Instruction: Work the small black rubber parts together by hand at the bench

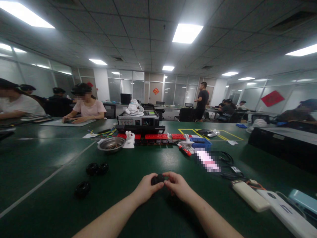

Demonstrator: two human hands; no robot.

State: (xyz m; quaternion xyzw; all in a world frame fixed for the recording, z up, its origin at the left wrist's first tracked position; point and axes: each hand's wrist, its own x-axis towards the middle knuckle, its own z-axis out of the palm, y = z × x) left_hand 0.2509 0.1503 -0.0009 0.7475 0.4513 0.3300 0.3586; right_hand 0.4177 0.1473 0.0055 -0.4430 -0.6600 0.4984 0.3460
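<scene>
Low over the green table, my left hand (145, 188) pinches a small black rounded part (158, 179) between thumb and fingers. On its right side the fingertips of my right hand (176, 185) close on the same part; its exact kind is too small and dark to make out. To the left lie several shiny black ring-like pieces: a pair, one piece (92, 169) touching another piece (103, 168), and a single piece (82, 189) nearer me.
Ahead stand a metal bowl (111, 144) with small parts, a red strip (156, 136), a white stand (129, 140) and a blue tray (201, 143). Power banks (250, 195) and cables lie right. A large black case (284, 145) stands beyond them. Other people sit across the room.
</scene>
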